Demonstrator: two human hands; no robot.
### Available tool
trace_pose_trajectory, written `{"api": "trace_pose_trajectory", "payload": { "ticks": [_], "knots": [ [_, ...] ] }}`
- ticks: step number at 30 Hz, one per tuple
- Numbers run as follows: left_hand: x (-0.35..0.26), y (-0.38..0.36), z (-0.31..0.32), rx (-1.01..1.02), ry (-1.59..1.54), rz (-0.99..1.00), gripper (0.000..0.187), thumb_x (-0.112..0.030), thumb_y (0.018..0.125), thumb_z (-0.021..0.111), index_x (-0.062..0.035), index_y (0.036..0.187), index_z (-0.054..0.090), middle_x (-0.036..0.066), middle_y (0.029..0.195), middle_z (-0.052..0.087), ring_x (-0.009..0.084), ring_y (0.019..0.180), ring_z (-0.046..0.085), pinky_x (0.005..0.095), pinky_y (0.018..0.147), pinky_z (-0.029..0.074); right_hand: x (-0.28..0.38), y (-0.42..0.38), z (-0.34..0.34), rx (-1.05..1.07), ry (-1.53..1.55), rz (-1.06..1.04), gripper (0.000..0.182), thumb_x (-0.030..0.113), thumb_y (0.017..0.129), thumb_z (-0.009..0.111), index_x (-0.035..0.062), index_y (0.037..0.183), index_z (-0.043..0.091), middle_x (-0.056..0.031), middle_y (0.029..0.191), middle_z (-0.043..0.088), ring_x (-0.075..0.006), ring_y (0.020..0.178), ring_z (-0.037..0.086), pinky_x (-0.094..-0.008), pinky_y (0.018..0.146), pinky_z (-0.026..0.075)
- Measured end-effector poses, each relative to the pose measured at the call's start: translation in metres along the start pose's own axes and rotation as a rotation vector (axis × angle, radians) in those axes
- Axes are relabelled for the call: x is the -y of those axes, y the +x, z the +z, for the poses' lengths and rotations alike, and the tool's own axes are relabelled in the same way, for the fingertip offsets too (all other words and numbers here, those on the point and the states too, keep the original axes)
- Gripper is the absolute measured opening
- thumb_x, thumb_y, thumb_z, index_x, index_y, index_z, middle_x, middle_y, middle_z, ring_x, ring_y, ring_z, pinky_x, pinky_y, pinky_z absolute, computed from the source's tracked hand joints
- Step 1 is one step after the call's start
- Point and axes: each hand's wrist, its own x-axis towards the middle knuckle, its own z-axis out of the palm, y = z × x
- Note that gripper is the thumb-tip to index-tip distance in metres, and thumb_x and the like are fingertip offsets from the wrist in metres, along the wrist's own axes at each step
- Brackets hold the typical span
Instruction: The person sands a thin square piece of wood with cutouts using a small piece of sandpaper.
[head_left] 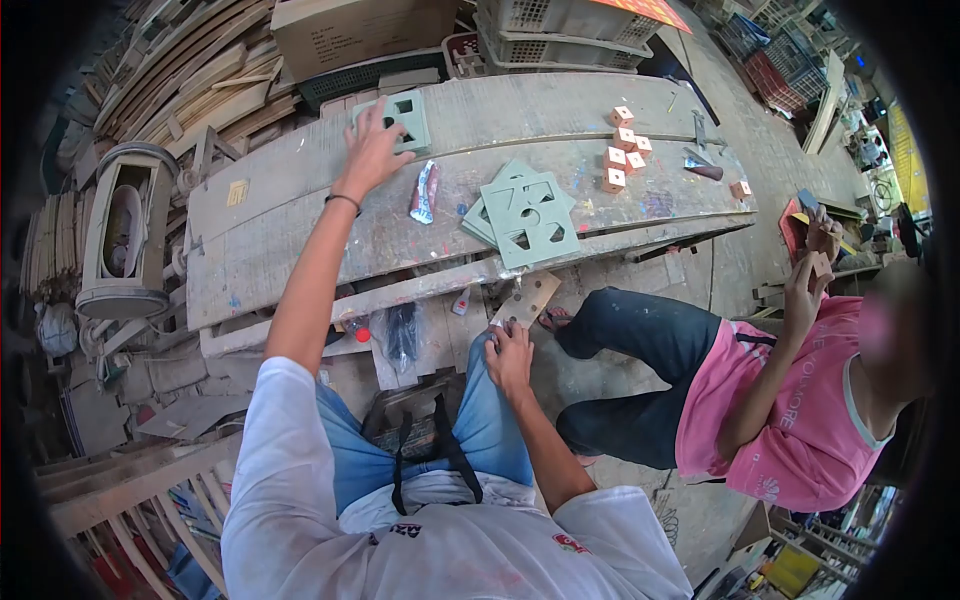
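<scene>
The left hand (373, 150), nearer, spreads wide over the green cut-out panel (416, 122) left of the panel stack (553, 211); the right hand (511, 358), curled at the knee (481, 366) nearside of the stack, hides any grip.

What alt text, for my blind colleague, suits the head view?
A person's left hand touches a green cutout panel on a wooden workbench, right hand at the knee. More panels and wooden blocks lie rightward; far right, someone in pink.

Beyond the worktop (280, 230) I see a cardboard box (365, 35), plastic crates (570, 52) and piled wood strips (190, 70); rightward, I see a person in a pink shirt (800, 415).
</scene>
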Motion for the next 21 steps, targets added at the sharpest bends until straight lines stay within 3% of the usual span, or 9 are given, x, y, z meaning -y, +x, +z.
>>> {"api": "trace_pose_trajectory", "payload": {
  "ticks": [3, 9, 21],
  "knots": [
    [-0.002, 0.009, 0.015, 0.127, 0.015, -0.091, 0.035, -0.03, 0.072, 0.077, -0.013, 0.102, 0.072, 0.017, 0.152, 0.026, 0.037, 0.136, 0.026, 0.0604, 0.103, 0.024, -0.001, 0.0, -0.002, -0.016, -0.005, -0.007, 0.03, 0.025, 0.08, 0.062, 0.0153, 0.107, 0.068, -0.0105, 0.116, 0.054, -0.0293, 0.113, 0.048, -0.0465, 0.092, 0.039],
    [0.007, 0.015, 0.022, 0.111, -0.144, -0.117, 0.032, -0.029, 0.07, 0.079, -0.0129, 0.097, 0.075, 0.015, 0.153, 0.029, 0.0357, 0.136, 0.025, 0.0584, 0.105, 0.02, 0.0, 0.002, 0.0, -0.015, -0.006, -0.028, 0.029, 0.024, 0.079, 0.064, 0.0153, 0.107, 0.067, -0.0104, 0.116, 0.054, -0.0292, 0.113, 0.048, -0.047, 0.092, 0.039],
    [0.006, 0.019, 0.024, 0.171, -0.071, -0.065, 0.036, -0.026, 0.068, 0.081, -0.0136, 0.101, 0.075, 0.01, 0.151, 0.033, 0.0352, 0.137, 0.025, 0.0604, 0.106, 0.019, 0.007, 0.001, -0.007, -0.02, 0.007, -0.02, 0.03, 0.024, 0.079, 0.063, 0.0154, 0.107, 0.067, -0.0112, 0.114, 0.054, -0.0298, 0.112, 0.048, -0.0475, 0.091, 0.039]
  ]
}}
